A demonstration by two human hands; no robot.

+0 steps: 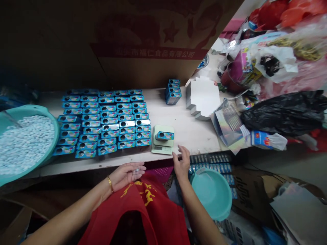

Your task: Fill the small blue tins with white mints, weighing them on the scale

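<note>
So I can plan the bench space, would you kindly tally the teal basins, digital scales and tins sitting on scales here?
Teal plastic basins: 2
Digital scale: 1
Blue tin on the scale: 1
Total: 4
</note>
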